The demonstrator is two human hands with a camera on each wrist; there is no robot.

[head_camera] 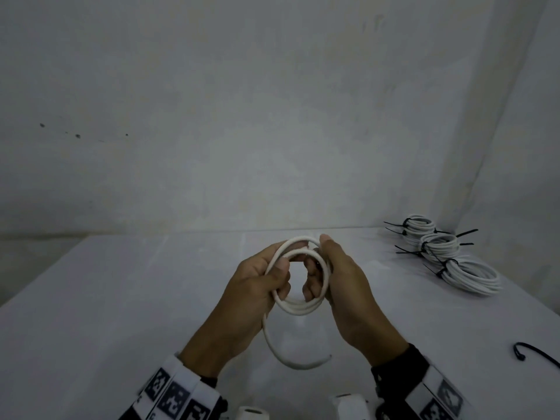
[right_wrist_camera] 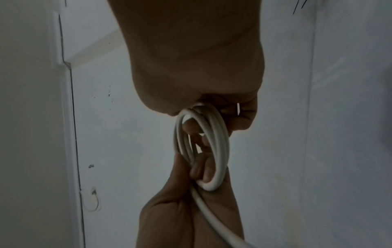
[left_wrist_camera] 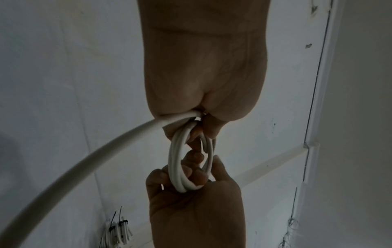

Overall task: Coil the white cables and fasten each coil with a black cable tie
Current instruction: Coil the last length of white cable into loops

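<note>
A white cable (head_camera: 298,307) wound into a small coil hangs above the table between both hands. My left hand (head_camera: 257,286) grips the coil's left side, fingers curled through the loop. My right hand (head_camera: 336,277) grips its right side, thumb on the top. A loose tail (head_camera: 281,356) curves down from the coil to the table. In the left wrist view the coil (left_wrist_camera: 176,167) runs from my left hand (left_wrist_camera: 191,129) to my right hand (left_wrist_camera: 191,184). The right wrist view shows the coil (right_wrist_camera: 218,151) held between my right hand (right_wrist_camera: 239,117) and my left hand (right_wrist_camera: 201,172).
Three tied white coils (head_camera: 448,253) with black cable ties lie at the table's (head_camera: 121,298) far right. One loose black cable tie (head_camera: 533,354) lies near the right edge. A white wall (head_camera: 272,116) stands behind the table.
</note>
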